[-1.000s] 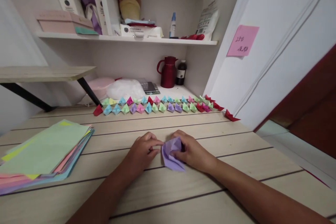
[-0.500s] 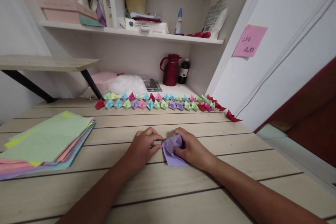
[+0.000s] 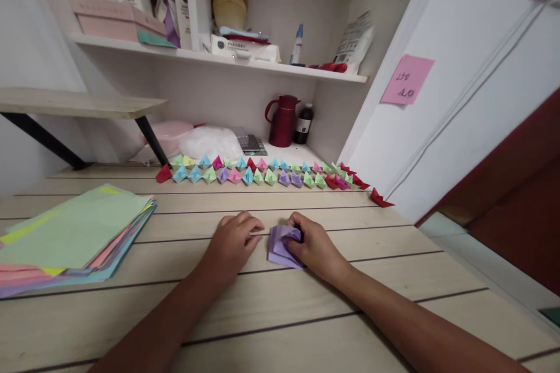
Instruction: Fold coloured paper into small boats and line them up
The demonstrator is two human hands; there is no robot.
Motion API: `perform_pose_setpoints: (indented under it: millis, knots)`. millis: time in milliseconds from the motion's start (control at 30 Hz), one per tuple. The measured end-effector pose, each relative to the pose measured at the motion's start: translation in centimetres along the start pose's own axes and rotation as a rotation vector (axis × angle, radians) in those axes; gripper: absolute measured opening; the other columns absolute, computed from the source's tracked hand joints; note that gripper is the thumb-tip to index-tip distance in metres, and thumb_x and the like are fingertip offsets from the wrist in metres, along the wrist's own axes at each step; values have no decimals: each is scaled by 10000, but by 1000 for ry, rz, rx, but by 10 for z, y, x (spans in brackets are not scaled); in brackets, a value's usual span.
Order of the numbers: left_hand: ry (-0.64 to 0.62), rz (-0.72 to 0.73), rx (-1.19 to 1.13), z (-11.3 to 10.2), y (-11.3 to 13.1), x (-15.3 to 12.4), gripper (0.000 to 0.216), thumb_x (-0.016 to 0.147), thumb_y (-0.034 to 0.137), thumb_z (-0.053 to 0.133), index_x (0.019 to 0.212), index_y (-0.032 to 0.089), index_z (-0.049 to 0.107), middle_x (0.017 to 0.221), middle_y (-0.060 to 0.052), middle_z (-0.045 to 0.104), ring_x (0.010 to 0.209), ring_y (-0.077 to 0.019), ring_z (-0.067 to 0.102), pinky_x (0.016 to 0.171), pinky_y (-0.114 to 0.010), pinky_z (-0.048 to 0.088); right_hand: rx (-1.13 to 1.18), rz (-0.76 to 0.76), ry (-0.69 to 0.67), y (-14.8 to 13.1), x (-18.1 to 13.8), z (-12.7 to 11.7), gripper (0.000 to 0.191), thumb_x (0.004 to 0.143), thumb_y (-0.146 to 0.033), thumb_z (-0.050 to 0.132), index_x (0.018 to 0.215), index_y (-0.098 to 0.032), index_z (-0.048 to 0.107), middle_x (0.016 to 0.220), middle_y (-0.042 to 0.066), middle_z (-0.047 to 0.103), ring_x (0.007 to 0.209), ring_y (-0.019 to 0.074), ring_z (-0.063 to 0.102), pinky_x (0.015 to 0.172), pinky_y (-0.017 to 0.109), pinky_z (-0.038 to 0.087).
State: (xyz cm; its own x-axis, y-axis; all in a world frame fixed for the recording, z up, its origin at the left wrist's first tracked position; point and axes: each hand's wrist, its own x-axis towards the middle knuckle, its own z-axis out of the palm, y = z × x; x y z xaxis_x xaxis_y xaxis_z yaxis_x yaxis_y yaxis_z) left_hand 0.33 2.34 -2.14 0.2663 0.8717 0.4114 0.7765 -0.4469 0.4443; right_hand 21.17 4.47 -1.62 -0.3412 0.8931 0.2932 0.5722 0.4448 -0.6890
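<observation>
A partly folded sheet of purple paper is pinched in my right hand, between the thumb and the fingers, just above the slatted table. Its creased flaps stand up near my thumb. My left hand is to the left of the paper, apart from it, with thumb and fingertips separated by a small gap and nothing between them. Beyond both hands, small folded paper boats in many colours stand in two rows along the far part of the table.
A stack of coloured paper lies at the left. Behind the boats are a dark red jug, a dark bottle and a white plastic bag. A raised wooden shelf on black legs stands at the back left.
My left hand has let go of the purple paper's edge and drawn left. The paper has turned a little in my right hand. The whole view has shifted slightly.
</observation>
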Motion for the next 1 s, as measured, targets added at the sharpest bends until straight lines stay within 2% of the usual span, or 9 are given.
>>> perform_pose_setpoints:
  millis: [133,200,333,533,600,667,767,900,1000]
  knots:
    - [-12,122,34,-3,4,-3,262,856,142,567,1057,272,674,1094,-36,643,1008,-204,588,914,-383,391,-28,65,54,5,4,-3,147,691,-145,558,754,-221,450,679,-35,525,642,157,476,611,252,339]
    - [-75,179,67,-3,6,-4,329,866,142,545,1137,299,647,1189,-43,620,1089,-220,561,940,-400,388,-27,62,43,8,5,-5,153,684,-139,570,753,-221,460,692,-32,541,663,161,494,622,253,346]
    - [-176,238,175,1,8,-4,347,897,147,489,1159,320,637,1289,-50,594,1161,-245,524,963,-436,380,-11,58,30,11,5,-8,198,663,-147,619,802,-218,496,738,-29,560,714,165,513,663,262,375]
    - [-149,281,228,6,8,-4,394,884,132,490,1197,330,623,1280,-54,602,1129,-257,528,964,-442,364,203,38,21,15,8,-14,582,650,-184,677,1202,-235,498,1035,27,572,821,165,556,727,284,457]
    - [-147,288,221,5,9,-4,392,880,124,491,1189,322,628,1262,-53,614,1119,-253,532,959,-433,361,226,48,60,17,10,-15,643,654,-177,662,1265,-240,473,1013,25,568,776,152,554,696,273,461]
    - [-164,293,211,4,10,-5,389,881,114,485,1186,310,627,1262,-46,620,1115,-246,533,962,-426,354,211,69,75,20,13,-17,657,650,-159,634,1280,-246,470,860,-16,561,674,137,527,619,252,440]
    - [-190,285,193,3,12,-4,415,874,91,479,1201,309,613,1255,-27,634,1119,-240,529,958,-415,353,164,85,61,26,17,-18,531,637,-156,616,1157,-233,544,705,-56,534,610,135,498,561,235,400]
    - [-198,265,183,4,12,-3,433,861,82,484,1195,321,621,1229,-20,648,1113,-243,532,932,-413,370,119,75,35,31,19,-19,208,629,-174,628,824,-203,561,705,-40,585,644,142,522,584,237,398]
    - [-189,262,180,5,11,-3,430,872,90,472,1202,324,618,1238,-24,638,1115,-241,529,926,-404,381,163,88,1,27,16,-20,197,642,-190,653,814,-201,557,693,-43,578,632,136,508,570,230,393]
